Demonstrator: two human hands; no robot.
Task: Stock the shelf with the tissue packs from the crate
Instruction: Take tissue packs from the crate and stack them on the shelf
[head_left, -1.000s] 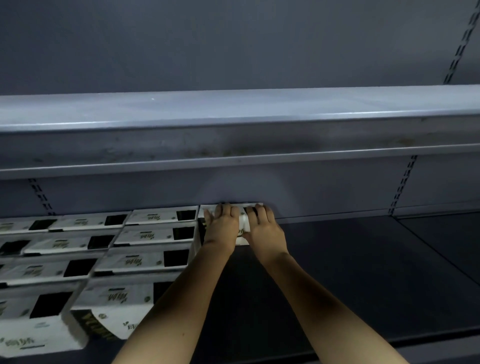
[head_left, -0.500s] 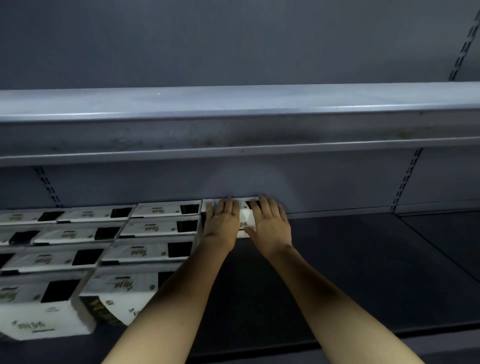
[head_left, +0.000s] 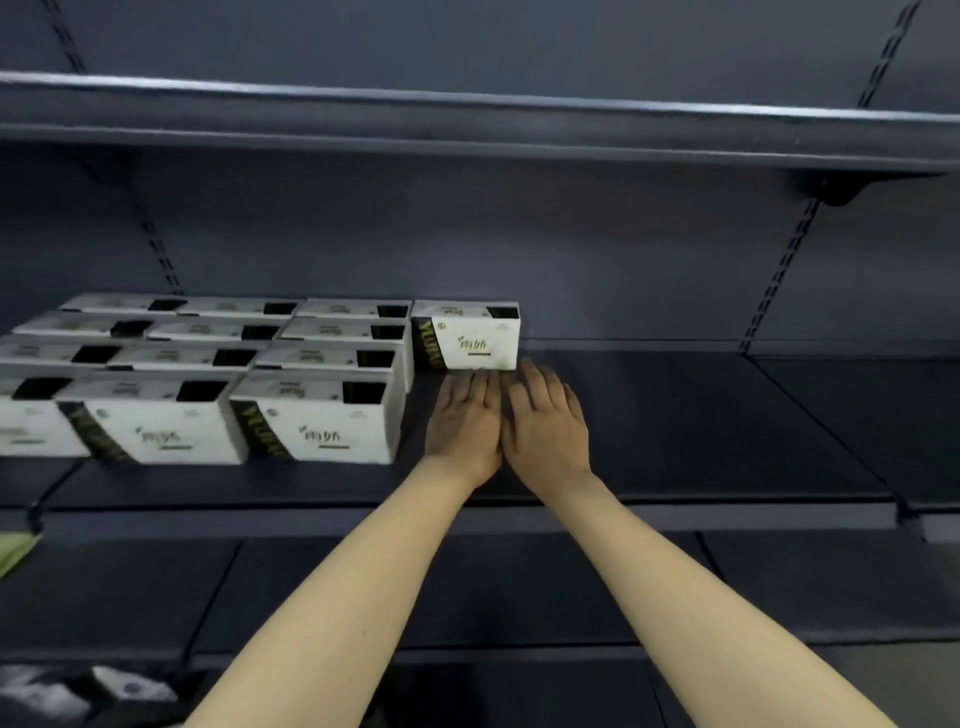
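My fingers (head_left: 480, 387) lie straight and released, both hands flat on the shelf (head_left: 675, 415) just before the tissue pack (head_left: 475, 340), which stands at the back, long axis left-right, printed face toward me.

A pale green object (head_left: 15, 551) juts in at the frame's left edge — below it, blurred white-and-dark items (head_left: 78, 696).

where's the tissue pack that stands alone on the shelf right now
In the head view the lone tissue pack stands at the back of the shelf, just right of the stocked rows, with both hands flat in front of it.
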